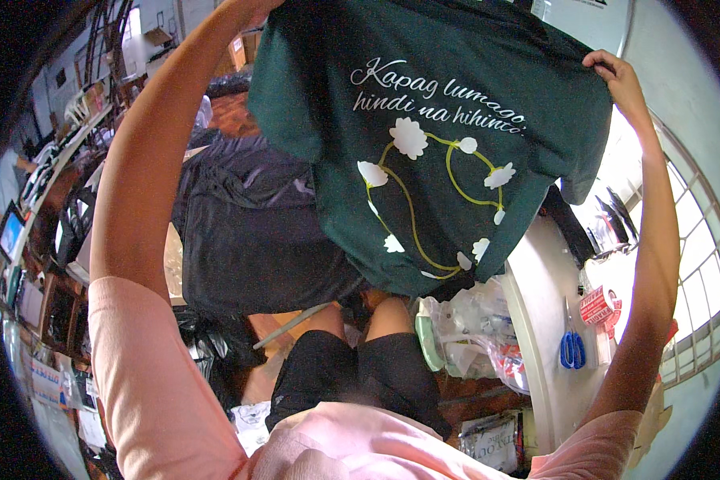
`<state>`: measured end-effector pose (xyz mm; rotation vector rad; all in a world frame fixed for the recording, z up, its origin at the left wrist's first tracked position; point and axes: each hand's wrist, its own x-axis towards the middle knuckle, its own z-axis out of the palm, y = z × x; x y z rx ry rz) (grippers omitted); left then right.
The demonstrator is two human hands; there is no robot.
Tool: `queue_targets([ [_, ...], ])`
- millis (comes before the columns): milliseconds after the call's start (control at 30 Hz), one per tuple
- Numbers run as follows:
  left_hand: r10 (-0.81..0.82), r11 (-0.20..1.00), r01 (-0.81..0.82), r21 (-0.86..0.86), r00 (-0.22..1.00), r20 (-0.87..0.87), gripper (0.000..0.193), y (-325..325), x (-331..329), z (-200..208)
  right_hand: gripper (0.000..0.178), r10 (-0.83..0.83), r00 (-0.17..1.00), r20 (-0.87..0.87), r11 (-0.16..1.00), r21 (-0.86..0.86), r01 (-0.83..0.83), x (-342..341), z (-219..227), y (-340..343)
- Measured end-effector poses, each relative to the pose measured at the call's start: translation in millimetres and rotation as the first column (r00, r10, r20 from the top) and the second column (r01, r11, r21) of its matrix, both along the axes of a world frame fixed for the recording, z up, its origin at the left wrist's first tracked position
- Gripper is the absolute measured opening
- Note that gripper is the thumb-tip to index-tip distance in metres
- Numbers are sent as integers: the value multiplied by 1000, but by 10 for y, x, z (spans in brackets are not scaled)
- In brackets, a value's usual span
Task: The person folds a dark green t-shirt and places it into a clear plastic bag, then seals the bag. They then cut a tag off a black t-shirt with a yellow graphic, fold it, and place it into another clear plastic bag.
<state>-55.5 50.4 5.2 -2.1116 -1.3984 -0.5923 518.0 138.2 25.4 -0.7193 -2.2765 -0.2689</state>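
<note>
A dark green T-shirt (pixel 336 160) hangs spread out in front of me, held up in the air. White script lettering and white flowers on yellow stems are printed on it. Its top runs out of the picture. My right hand (pixel 620 76) pinches the shirt's upper right corner between thumb and fingers. At the upper left corner, my left hand (pixel 252 10) grips the cloth, though the picture's edge cuts off most of its fingers. Behind and below the shirt's left side lies a heap of dark garments (pixel 256 248).
On the right, a white table (pixel 548 320) bears blue-handled scissors (pixel 571 348) and a red-and-white tape roll (pixel 598 306). Clear plastic bags (pixel 476 328) sit beside its edge, near my knees. Black plastic bags (pixel 208 344) lie at lower left. A barred window (pixel 700 256) is at far right.
</note>
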Motion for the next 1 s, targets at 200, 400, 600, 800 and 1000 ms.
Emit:
queue_targets([
  [200, -91, 978, 210, -19, 500, 862, 29, -548, 1462, 35, 41, 23, 1000, -17, 974, 225, -18, -677, -240, -179],
  [400, -301, 952, 256, 167, 688, 660, 37, -781, 1613, 309, 50, 131, 875, 467, 967, -256, -8, -1491, -1047, -427],
  [600, -120, 988, 51, 146, 846, 519, 43, -898, 1353, 373, 41, 373, 925, -64, 780, -518, -351, -1671, -915, -429],
  [800, 24, 867, 43, 497, 991, -128, 44, -747, 793, 285, 44, 326, 772, 546, 851, -525, 12, -1933, -1049, -887],
  [1000, 21, 984, -124, 129, 795, 606, 37, -912, 828, 102, 44, 144, 887, 438, 889, -452, 79, -1522, -858, -645],
])
